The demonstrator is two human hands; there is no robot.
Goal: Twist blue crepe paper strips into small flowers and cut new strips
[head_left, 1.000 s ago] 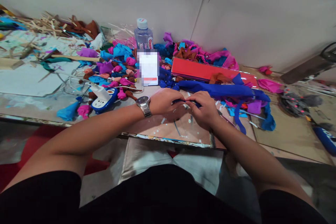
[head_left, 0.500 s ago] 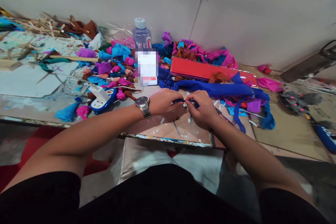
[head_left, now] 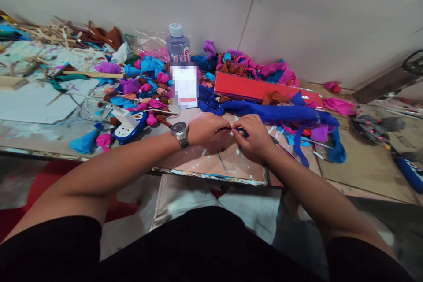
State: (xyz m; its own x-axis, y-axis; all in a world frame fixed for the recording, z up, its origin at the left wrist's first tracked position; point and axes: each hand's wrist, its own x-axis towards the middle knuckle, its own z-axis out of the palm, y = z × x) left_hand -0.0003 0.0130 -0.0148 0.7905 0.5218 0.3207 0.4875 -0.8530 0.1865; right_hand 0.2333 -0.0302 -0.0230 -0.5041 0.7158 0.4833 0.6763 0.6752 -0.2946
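Observation:
My left hand (head_left: 209,128) and my right hand (head_left: 253,134) meet over the front of the table (head_left: 188,162), fingertips almost touching. Both are closed in pinches on a small dark blue piece (head_left: 243,132), mostly hidden by the fingers, with a tiny white bit between the fingertips. A metal watch (head_left: 180,130) is on my left wrist. Just behind my hands lies a long strip of blue material (head_left: 264,111), with small blue bundles (head_left: 209,103) at its left end.
A phone (head_left: 185,86) leans before a clear bottle (head_left: 177,46). Colourful crumpled bundles (head_left: 145,86) spread left of it. A blue-white power strip (head_left: 130,128), green-handled pliers (head_left: 62,81), a red packet (head_left: 244,86) and cardboard (head_left: 357,163) surround the work spot.
Both hands stay in nearly the same place. The fingers have shifted slightly, and less of the dark blue piece shows between them.

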